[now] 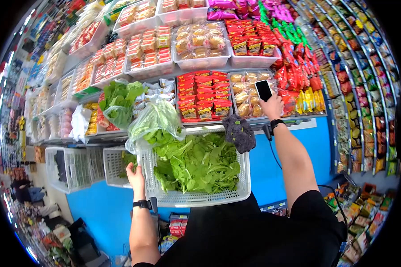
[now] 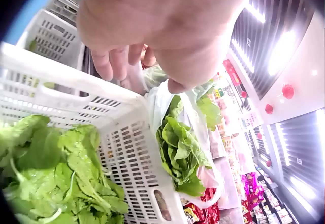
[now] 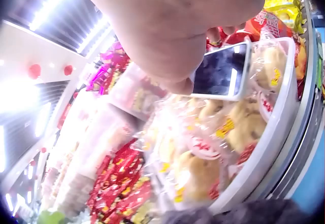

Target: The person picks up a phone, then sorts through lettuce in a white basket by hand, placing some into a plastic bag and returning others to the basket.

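Observation:
A white plastic basket [image 1: 196, 198] [image 2: 127, 148] full of loose leafy greens [image 1: 198, 162] rests against my body, in front of the shelf. My left hand [image 1: 136, 172] [image 2: 137, 69] is at its left corner with fingers curled, pinching the plastic of a clear bag of greens [image 1: 156, 121] [image 2: 183, 153] that leans over the rim. Raised over a tray of wrapped buns [image 1: 247, 95] [image 3: 223, 138], my right hand [image 1: 272, 107] grips a black phone [image 1: 263, 90] [image 3: 221, 72], screen toward me. A dark grey cloth [image 1: 239, 131] hangs on the basket's far right corner.
Sloped trays of packaged snacks fill the shelf ahead, with red packets [image 1: 204, 95] next to the buns. A second bag of greens [image 1: 119, 101] lies on the shelf to the left. Empty white baskets [image 1: 75, 168] stand at lower left by the blue counter front [image 1: 98, 209]. Snack racks [image 1: 361, 89] line the right.

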The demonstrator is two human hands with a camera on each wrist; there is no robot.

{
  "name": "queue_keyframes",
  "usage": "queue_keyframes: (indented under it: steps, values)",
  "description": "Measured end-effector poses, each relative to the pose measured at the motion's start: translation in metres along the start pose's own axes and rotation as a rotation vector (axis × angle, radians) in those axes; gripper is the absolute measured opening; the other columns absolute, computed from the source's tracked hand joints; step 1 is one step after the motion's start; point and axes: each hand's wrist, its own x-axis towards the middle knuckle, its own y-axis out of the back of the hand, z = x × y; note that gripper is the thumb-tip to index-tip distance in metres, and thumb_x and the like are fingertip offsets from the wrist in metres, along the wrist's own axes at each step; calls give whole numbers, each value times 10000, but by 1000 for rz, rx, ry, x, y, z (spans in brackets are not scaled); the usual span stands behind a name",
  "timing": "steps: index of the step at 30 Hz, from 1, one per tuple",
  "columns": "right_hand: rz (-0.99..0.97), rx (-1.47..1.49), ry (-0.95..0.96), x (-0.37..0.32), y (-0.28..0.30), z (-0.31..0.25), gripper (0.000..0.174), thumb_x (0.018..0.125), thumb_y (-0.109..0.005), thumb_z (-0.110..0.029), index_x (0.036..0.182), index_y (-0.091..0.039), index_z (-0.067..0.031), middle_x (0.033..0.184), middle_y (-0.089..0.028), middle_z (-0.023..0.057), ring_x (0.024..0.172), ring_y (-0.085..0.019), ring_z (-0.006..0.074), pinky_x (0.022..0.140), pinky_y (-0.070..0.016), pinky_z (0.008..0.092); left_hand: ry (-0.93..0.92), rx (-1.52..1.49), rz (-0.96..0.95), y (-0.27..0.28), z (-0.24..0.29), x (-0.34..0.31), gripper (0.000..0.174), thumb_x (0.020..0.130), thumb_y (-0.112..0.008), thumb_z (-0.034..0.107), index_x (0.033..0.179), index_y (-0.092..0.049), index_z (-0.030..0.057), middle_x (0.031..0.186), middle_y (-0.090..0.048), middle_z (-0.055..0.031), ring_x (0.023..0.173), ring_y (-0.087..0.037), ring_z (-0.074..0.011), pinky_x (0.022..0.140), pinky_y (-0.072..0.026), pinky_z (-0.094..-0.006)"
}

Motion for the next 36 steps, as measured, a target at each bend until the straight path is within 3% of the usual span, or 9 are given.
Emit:
queue_keyframes:
  steps: [2, 3, 6, 11, 18, 23, 24, 29, 36]
  values:
    - [-74, -45, 39, -24, 14, -5, 834, 796, -865, -442, 1404, -505, 1, 1383, -568, 253, 1286, -551, 463, 1067, -483, 569, 126, 21, -12, 35, 8, -52, 470, 997, -721, 195, 1384, -548, -8, 1271, -675, -168, 1081, -679, -242, 983, -522, -374]
    - [-35, 20, 119, 31, -27, 8, 877, 778, -874, -465, 1415, -487, -2, 1403, -559, 253, 1302, -538, 470, 1064, -484, 576, -21, -41, 74, -5, 10, -53, 422, 991, -724, 157, 1359, -561, 32, 1108, -705, -122, 896, -664, -185, 830, -543, -339]
    - [-31, -3, 160, 32, -26, 31, 909, 768, -876, -480, 1445, -470, -30, 1425, -542, 251, 1315, -530, 470, 1064, -483, 581, 172, -78, 50, -18, 20, -143, 392, 977, -731, 119, 1329, -564, 75, 996, -649, -62, 671, -523, -85, 579, -442, -269]
    - [-115, 71, 178, 42, -18, 40, 950, 772, -852, -478, 1531, -427, -97, 1455, -518, 268, 1300, -549, 489, 1037, -502, 594, 188, 14, -34, -43, 13, -216, 367, 950, -757, 109, 1277, -610, 33, 1094, -658, -61, 791, -635, -144, 692, -524, -299]
    - [-227, 95, 207, 46, -19, 45, 1060, 758, -856, -492, 1586, -361, -51, 1462, -510, 279, 1305, -530, 505, 1075, -468, 597, 111, 191, -233, -77, 37, -292, 338, 924, -779, 114, 1216, -651, 1, 1253, -633, -157, 912, -746, -215, 803, -586, -345]
    - [91, 280, 392, 24, -26, 71, 963, 832, -830, -380, 1582, -372, 12, 1472, -478, 297, 1334, -476, 498, 1124, -402, 581, 227, 218, -229, -71, 18, -330, 287, 924, -783, 113, 1177, -685, 23, 1096, -719, -131, 872, -736, -196, 790, -587, -345]
    - [87, 354, 392, 15, -19, 77, 843, 866, -792, -309, 1546, -423, 25, 1453, -485, 293, 1307, -481, 491, 1129, -386, 578, 326, 183, -230, -68, 31, -338, 265, 930, -774, 105, 1170, -695, 24, 1001, -758, -103, 874, -733, -183, 797, -589, -342]
    - [79, 496, 351, 3, -43, 116, 702, 880, -761, -244, 1469, -494, 30, 1369, -536, 269, 1270, -492, 467, 1117, -382, 558, 343, 179, -222, -46, -41, -367, 164, 930, -757, 100, 1057, -734, -1, 923, -768, -85, 850, -722, -153, 797, -581, -320]
    - [65, 567, 321, 25, -48, 126, 628, 891, -745, -209, 1427, -524, 32, 1326, -566, 246, 1264, -505, 433, 1121, -391, 526, 441, 122, -263, -35, -61, -387, 126, 966, -734, 112, 1044, -716, 15, 898, -743, -57, 791, -680, -119, 734, -554, -290]
